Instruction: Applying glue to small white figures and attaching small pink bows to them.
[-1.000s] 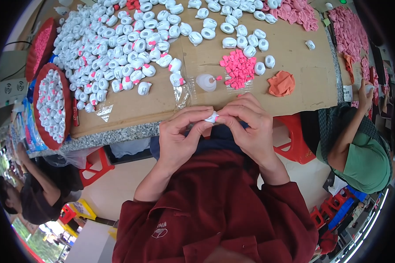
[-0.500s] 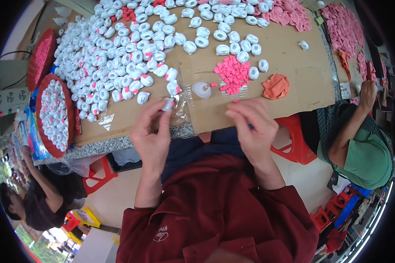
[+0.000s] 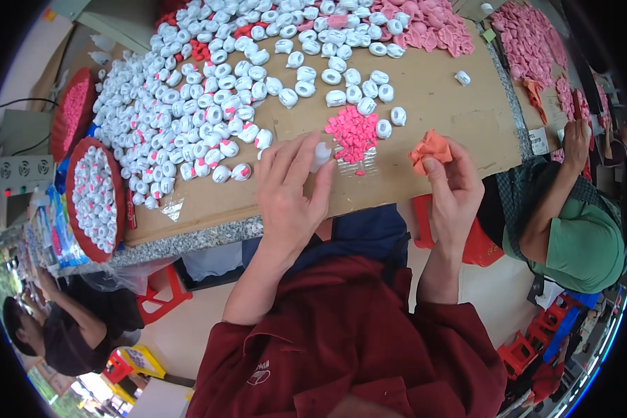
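My left hand [image 3: 289, 191] has its fingers and thumb closed around a small translucent bottle [image 3: 321, 155] at the near middle of the table. In my right hand [image 3: 456, 191] a crumpled orange cloth [image 3: 430, 148] is pinched between thumb and fingers, just above the cardboard. Between the hands, a heap of small bright pink pieces [image 3: 355, 132] lies on the cardboard, with one loose pink piece [image 3: 359, 172] at its near edge. Many white rounded hollow parts [image 3: 209, 104] spread across the left and far side; some carry a pink piece. One such part [image 3: 241, 171] lies left of my left hand.
Red bowls hold white parts [image 3: 94, 198] and pink bits [image 3: 74, 110] at the left. Soft pink parts [image 3: 425, 28] pile up at the far right. Cardboard [image 3: 460, 104] covers the granite-edged table. A co-worker in green [image 3: 578, 244] sits at the right, another person [image 3: 70, 320] at the left.
A white part left my left hand and lies on the cardboard; that hand moved right to the bottle. My right hand released a pink piece and took up the orange cloth. The view shifted slightly.
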